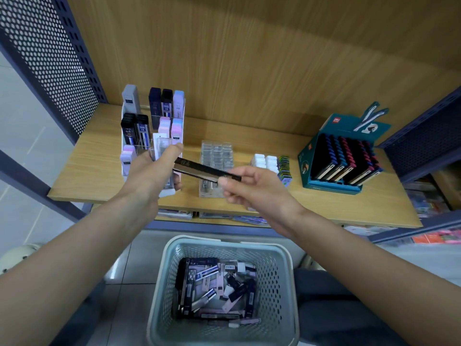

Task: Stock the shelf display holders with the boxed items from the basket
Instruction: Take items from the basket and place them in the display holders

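Observation:
A slim black box (204, 169) hangs level over the shelf, held at both ends. My left hand (152, 171) grips its left end with the thumb on top. My right hand (252, 186) pinches its right end. Just behind my left hand stands the tiered clear display holder (179, 121), with upright black, navy, pink and lilac boxes (162, 106) in its rows. Below, between my arms, the pale green perforated basket (282, 283) holds several loose boxed items (217, 290) lying jumbled.
A clear tray of small cases (216, 156) sits on the wooden shelf (249, 131) right of the holder. White erasers (265, 162) and a teal display box of dark items (341, 156) stand further right. A perforated metal side panel (50, 58) bounds the left.

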Demonstrator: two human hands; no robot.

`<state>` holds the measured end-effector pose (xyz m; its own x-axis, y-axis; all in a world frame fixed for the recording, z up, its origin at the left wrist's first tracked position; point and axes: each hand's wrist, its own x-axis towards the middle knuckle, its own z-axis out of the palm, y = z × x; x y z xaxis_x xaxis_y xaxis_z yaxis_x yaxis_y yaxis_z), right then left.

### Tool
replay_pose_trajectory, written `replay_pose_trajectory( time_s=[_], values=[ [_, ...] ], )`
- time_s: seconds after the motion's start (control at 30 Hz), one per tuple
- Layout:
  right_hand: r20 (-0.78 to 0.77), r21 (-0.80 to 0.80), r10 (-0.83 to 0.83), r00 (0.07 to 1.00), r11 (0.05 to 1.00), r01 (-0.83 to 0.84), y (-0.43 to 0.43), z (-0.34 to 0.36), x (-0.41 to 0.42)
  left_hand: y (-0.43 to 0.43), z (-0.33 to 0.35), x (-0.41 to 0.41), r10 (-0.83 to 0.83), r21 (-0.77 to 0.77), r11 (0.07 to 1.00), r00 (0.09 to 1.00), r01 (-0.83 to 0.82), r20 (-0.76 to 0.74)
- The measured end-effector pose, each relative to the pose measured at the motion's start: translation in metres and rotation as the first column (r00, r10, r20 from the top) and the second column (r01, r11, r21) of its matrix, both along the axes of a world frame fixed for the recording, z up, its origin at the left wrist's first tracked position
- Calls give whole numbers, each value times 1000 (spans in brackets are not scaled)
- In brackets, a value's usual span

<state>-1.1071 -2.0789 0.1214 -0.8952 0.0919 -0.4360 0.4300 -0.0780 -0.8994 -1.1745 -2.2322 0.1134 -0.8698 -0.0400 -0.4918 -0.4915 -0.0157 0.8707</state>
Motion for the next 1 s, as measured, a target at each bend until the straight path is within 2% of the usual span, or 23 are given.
replay_pose_trajectory(
  time_s=[0.1, 0.2, 0.4, 0.57, 0.7, 0.8, 1.0],
  values=[
    [-117, -35, -154, 981, 988, 151, 13, 2, 5, 1, -3, 7, -80, 17, 997, 997, 80, 4],
    [-168, -66, -274, 947, 962, 267, 30, 5, 13, 19, -2, 17, -103, 69, 992, 995, 102, 4],
    [-356, 91, -379, 854, 896, 435, 92, 16, 29, 75, 0, 33, -218, 95, 969, 971, 227, -95],
    [-492, 256, -414, 765, 771, 582, 168, 21, 46, 129, -1, 43, -324, 5, 945, 935, 328, -144],
    [-587, 365, -429, 687, 617, 697, 231, 21, 53, 170, -3, 48, -379, 22, 922, 913, 386, -155],
    [-635, 466, -392, 666, 493, 735, 269, 19, 52, 198, -7, 49, -381, 45, 920, 914, 390, -140],
    [-638, 658, -198, 744, 362, 660, 312, 9, 36, 243, -10, 44, -400, -19, 915, 903, 402, -157]
  ],
)
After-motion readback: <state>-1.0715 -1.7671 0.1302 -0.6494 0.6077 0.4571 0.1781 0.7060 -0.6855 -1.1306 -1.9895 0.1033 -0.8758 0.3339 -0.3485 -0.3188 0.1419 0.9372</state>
